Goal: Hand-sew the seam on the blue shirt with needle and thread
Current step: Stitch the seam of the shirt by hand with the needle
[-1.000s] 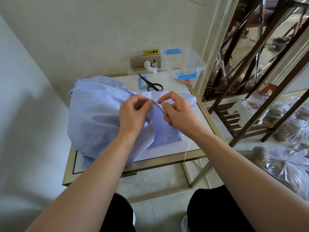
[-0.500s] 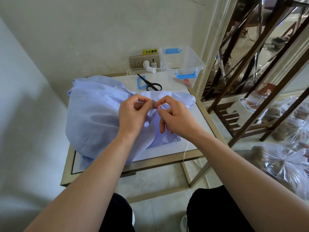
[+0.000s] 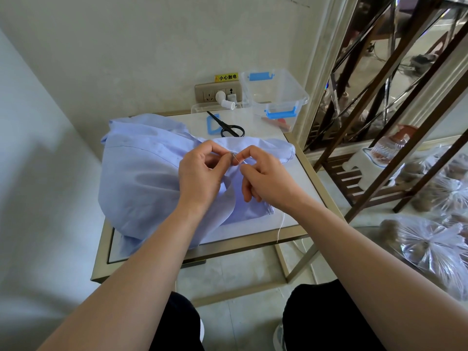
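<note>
While one light-blue fabric shirt [image 3: 141, 173] sits heaped on the gold-framed table [image 3: 240, 245], the left hand [image 3: 200, 174] pinches its seam and the right hand [image 3: 267, 179] pinches one thin metal needle [image 3: 235, 158] trailing white thread [image 3: 280, 228].

The shirt [image 3: 141, 173] is covering the table's [image 3: 312, 178] left and near part. Behind it scissors [image 3: 228, 126] are lying, a spool [image 3: 226, 104] is sitting at the far edge, and a container [image 3: 276, 92] is occupying the far right corner.

Table [image 3: 302, 191]: gold frame, white top. Shirt [image 3: 141, 178] heaped over left and middle, overhanging front edge. Behind it, scissors [image 3: 229, 127] across blue frame [image 3: 210, 125]. Clear box [image 3: 276, 91] at far right corner, spool [image 3: 227, 104] beside it.
</note>
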The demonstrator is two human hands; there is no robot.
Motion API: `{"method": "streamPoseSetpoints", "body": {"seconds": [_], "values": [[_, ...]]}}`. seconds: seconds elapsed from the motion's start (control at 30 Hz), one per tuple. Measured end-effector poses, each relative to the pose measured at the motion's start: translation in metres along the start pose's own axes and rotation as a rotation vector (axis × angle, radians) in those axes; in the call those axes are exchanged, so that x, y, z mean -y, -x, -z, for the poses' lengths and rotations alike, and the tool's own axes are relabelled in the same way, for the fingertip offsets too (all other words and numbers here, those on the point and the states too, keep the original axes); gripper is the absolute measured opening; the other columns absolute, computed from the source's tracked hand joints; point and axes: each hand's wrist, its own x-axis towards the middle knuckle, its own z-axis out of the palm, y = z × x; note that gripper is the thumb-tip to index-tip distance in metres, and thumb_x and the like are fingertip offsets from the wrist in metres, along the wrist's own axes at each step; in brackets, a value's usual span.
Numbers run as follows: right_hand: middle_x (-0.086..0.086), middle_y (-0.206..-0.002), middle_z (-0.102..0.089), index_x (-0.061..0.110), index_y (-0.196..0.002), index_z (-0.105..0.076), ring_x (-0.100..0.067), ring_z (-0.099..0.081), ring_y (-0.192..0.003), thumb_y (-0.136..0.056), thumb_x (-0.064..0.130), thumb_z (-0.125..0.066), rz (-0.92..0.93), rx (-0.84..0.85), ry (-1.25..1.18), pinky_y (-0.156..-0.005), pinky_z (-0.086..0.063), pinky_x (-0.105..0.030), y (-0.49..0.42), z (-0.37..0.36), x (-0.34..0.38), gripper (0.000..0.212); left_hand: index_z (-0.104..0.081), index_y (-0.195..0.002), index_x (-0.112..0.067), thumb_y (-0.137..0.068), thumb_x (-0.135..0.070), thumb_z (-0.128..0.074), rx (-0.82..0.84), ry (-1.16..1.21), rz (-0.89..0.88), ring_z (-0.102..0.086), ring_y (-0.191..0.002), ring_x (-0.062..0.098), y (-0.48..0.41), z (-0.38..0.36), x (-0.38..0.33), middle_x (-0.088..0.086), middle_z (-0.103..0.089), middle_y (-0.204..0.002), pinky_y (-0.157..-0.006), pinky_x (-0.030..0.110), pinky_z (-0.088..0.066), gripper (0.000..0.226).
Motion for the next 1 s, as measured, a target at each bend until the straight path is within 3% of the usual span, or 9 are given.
{"method": "streamPoseSetpoints", "body": {"seconds": [0.13, 0.23, 0.37, 0.47, 0.6, 0.8, 1.0], "values": [[-0.003, -0.049, -0.059, 0.017, -0.104, -0.055, -0.005, -0.042, -0.038, -0.097, 0.008, -0.041, -0.018, 0.009, -0.023, -0.046, -0.037, -0.016, 0.0, 0.002, 0.002, 0.018, -0.065, -0.079, -0.012, -0.091, -0.015, -0.064, -0.021, -0.102, -0.084, -0.062, -0.051, 0.013, 0.001, 0.001, 0.0, -0.005, -0.071, -0.064, -0.056, 0.031, -0.049, 0.012], [-0.001, -0.049, -0.059, 0.015, -0.103, -0.058, -0.005, -0.042, -0.038, -0.098, 0.01, -0.044, -0.055, 0.007, -0.067, -0.044, -0.037, -0.015, -0.001, 0.004, 0.003, 0.016, -0.062, -0.08, -0.011, -0.093, -0.017, -0.062, -0.025, -0.183, -0.149, -0.061, -0.049, 0.014, 0.002, 0.003, 0.0, -0.002, -0.067, -0.059, -0.056, 0.032, -0.048, 0.015], [-0.001, -0.051, -0.061, 0.012, -0.1, -0.061, -0.009, -0.041, -0.038, -0.099, 0.011, -0.046, -0.103, 0.008, -0.126, -0.043, -0.037, -0.016, -0.002, 0.007, 0.003, 0.015, -0.057, -0.079, -0.01, -0.091, -0.021, -0.055, -0.011, -0.281, -0.233, -0.059, -0.052, 0.021, 0.003, 0.003, 0.003, -0.001, -0.065, -0.059, -0.058, 0.042, -0.048, 0.016], [-0.003, -0.054, -0.062, 0.014, -0.111, -0.057, -0.011, -0.041, -0.039, -0.1, 0.012, -0.046, -0.125, 0.043, -0.168, -0.043, -0.037, -0.016, -0.001, 0.009, 0.005, 0.015, -0.056, -0.08, -0.012, -0.091, -0.02, -0.054, -0.014, -0.306, -0.252, -0.058, -0.055, 0.025, 0.002, 0.003, 0.006, -0.003, -0.064, -0.062, -0.059, 0.045, -0.048, 0.014], [-0.005, -0.054, -0.062, 0.021, -0.13, -0.048, -0.013, -0.039, -0.039, -0.101, 0.009, -0.044, -0.157, 0.178, -0.303, -0.043, -0.033, -0.018, -0.002, 0.015, 0.007, 0.032, -0.057, -0.082, -0.011, -0.091, -0.013, -0.055, -0.012, -0.286, -0.265, -0.057, -0.057, 0.023, 0.003, 0.003, 0.006, -0.006, -0.063, -0.063, -0.06, 0.041, -0.049, 0.01], [-0.003, -0.052, -0.062, 0.008, -0.128, -0.05, -0.013, -0.038, -0.04, -0.102, 0.007, -0.042, -0.146, 0.207, -0.33, -0.044, -0.033, -0.017, -0.002, 0.018, 0.009, 0.028, -0.064, -0.085, -0.012, -0.093, -0.013, -0.061, -0.042, -0.242, -0.23, -0.06, -0.061, 0.008, 0.003, 0.004, 0.002, -0.013, -0.064, -0.063, -0.063, 0.03, -0.049, 0.009], [-0.004, -0.055, -0.063, 0.011, -0.124, -0.05, -0.013, -0.042, -0.041, -0.101, 0.008, -0.041, -0.12, 0.167, -0.257, -0.046, -0.036, -0.018, 0.0, 0.015, 0.01, 0.024, -0.065, -0.083, -0.011, -0.09, -0.014, -0.064, -0.067, -0.165, -0.158, -0.062, -0.054, 0.013, 0.005, 0.003, -0.004, -0.003, -0.067, -0.064, -0.059, 0.029, -0.051, 0.008]]}}
